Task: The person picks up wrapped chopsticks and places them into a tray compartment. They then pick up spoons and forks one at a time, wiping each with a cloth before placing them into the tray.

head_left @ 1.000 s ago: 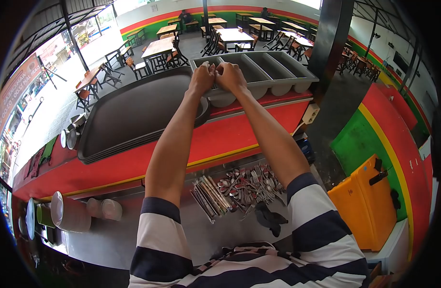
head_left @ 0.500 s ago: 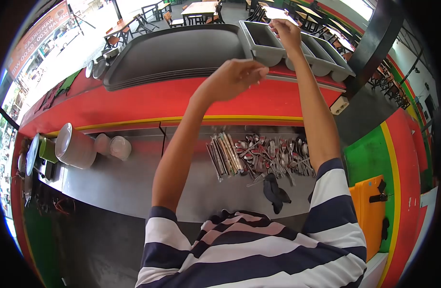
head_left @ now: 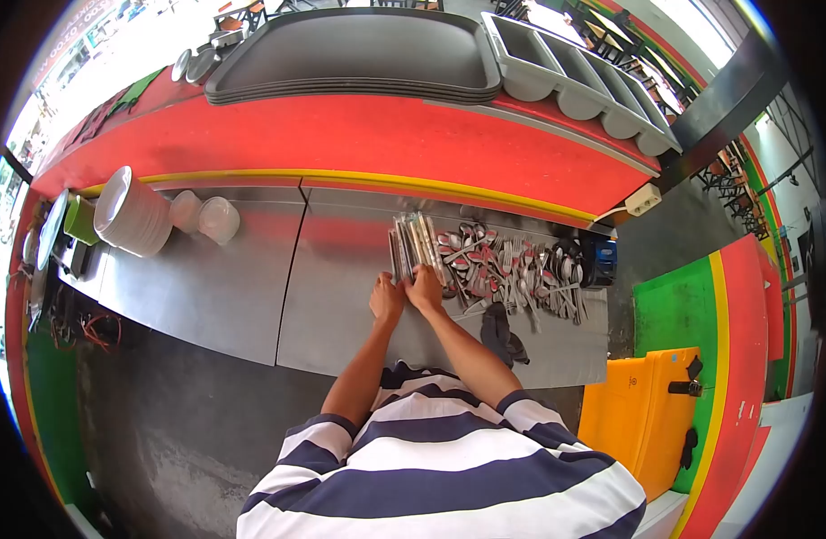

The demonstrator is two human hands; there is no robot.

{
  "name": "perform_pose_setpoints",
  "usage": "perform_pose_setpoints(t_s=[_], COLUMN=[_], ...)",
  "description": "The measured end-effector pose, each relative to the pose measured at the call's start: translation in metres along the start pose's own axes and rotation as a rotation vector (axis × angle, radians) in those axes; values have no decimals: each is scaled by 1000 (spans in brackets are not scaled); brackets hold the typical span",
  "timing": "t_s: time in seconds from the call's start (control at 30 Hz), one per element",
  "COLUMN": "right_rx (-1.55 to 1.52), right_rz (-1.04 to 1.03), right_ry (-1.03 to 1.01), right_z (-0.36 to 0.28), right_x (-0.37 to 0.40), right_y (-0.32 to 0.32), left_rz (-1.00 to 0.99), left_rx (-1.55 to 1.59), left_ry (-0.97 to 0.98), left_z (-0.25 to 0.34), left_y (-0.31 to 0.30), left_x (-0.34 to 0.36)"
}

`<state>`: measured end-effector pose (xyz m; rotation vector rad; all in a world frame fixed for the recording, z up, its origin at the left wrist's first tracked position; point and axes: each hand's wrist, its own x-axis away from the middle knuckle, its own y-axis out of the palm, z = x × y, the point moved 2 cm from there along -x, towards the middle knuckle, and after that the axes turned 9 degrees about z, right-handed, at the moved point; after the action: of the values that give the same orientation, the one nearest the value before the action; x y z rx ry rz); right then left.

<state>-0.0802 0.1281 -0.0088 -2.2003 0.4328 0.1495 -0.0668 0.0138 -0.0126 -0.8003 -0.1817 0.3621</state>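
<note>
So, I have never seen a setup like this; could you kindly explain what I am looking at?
Of course. There is no machine here, just a person's two bare hands, seen by one camera worn on the head, looking forward and down. The left hand and right hand meet at the near end of a row of thin sticks on a metal counter; whether they grip any is unclear. To the right lie loose cutlery and a dark item, perhaps cloth. White dishes stand far left. Above, a red ledge bears stacked trays and a grey bin.
</note>
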Motion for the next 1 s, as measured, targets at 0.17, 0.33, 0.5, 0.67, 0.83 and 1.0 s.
perform_pose_setpoints(t_s=[0.17, 0.33, 0.5, 0.67, 0.83, 1.0], right_rx=[76, 33, -60, -365, -670, -822], right_rz=[-104, -231, -315, -428, -514, -523], right_ry=[63, 173, 36, 220, 485, 457], right_z=[13, 19, 38, 64, 62, 47], right_x=[3, -7, -10, -11, -7, -2], right_y=[11, -1, -2, 5, 2, -16], left_rz=[15, 31, 3, 6, 254, 407], left_rx=[-62, -62, -110, -117, 60, 271], left_ry=[-32, -17, -41, -52, -99, 35], left_z=[-4, -4, -3, -6, -1, 22], left_y=[1, 3, 9, 17, 14, 10], left_x=[3, 3, 3, 4, 14, 5])
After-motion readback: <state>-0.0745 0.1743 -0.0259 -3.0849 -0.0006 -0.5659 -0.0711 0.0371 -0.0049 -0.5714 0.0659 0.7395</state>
